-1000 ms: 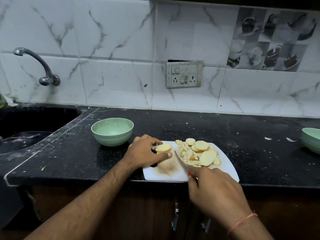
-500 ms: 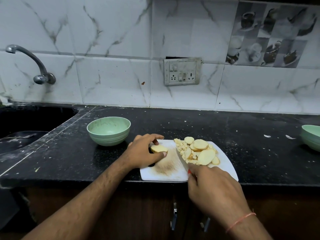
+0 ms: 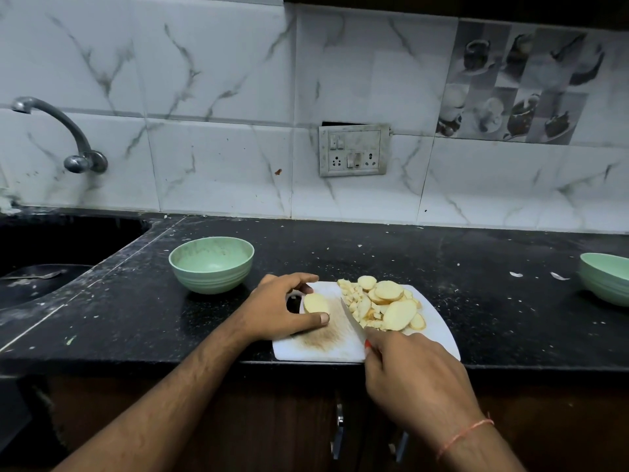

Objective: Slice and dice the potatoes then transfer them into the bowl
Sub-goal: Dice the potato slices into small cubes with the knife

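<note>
A white cutting board (image 3: pixel 439 330) lies at the counter's front edge. My left hand (image 3: pixel 279 308) pins a pale potato slice (image 3: pixel 315 303) flat on the board's left part, thumb and fingers around it. My right hand (image 3: pixel 408 373) grips a knife (image 3: pixel 352 320) whose blade lies on the board just right of that slice. A heap of potato slices and dice (image 3: pixel 383 303) sits on the board's right half. An empty green bowl (image 3: pixel 211 264) stands on the counter to the left of the board.
A second green bowl (image 3: pixel 606 277) sits at the right edge of the black counter (image 3: pixel 476 267). A dark sink (image 3: pixel 44 253) with a tap (image 3: pixel 64 131) is on the left. Small scraps lie near the right bowl.
My left hand has laid the potato slice down flatter on the board's left part. The knife blade stays beside it, and the pile has not moved.
</note>
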`<state>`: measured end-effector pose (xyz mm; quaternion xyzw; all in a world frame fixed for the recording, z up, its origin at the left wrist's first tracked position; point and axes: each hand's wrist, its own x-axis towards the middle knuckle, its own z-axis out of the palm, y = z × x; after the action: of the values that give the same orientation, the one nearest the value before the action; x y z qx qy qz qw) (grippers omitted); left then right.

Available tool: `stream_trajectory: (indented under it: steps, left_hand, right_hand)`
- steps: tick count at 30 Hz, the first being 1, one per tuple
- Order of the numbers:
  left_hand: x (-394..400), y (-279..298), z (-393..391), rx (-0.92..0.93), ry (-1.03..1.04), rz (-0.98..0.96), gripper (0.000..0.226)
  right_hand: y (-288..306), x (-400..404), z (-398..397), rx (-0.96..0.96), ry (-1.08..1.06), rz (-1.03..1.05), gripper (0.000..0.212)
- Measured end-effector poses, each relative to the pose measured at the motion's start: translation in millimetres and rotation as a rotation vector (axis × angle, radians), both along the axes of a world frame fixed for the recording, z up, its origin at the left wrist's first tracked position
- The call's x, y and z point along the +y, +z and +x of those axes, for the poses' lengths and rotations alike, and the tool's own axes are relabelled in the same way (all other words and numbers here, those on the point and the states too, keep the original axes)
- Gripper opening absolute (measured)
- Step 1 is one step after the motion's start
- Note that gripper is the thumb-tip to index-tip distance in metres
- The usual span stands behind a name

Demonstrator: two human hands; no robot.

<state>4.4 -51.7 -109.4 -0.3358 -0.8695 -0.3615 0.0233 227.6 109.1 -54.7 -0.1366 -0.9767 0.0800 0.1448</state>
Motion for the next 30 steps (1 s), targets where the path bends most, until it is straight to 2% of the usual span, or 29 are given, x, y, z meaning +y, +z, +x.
stream_trajectory:
  steps: [14,19,24,30]
  left_hand:
    - [-3,-3,-10,-0.044,-0.019,0.045,0.078]
    - [-3,-3,-11,-0.073,-0.030,0.067,0.078]
    - [-3,-2,-11,-0.088,-0.038,0.079,0.073]
    - [-2,-1,-9,-0.087,-0.027,0.077,0.066]
  right_hand:
    - [9,-9,-24,0.039,0.039,0.001,0.025]
    - [4,-16,-42,-0.006,0.041,0.027,0.032]
    - [5,-25,-60,-0.068,0.041,0.093,0.025]
    - [9,-34,-69,-0.150,0.086,0.207,0.030]
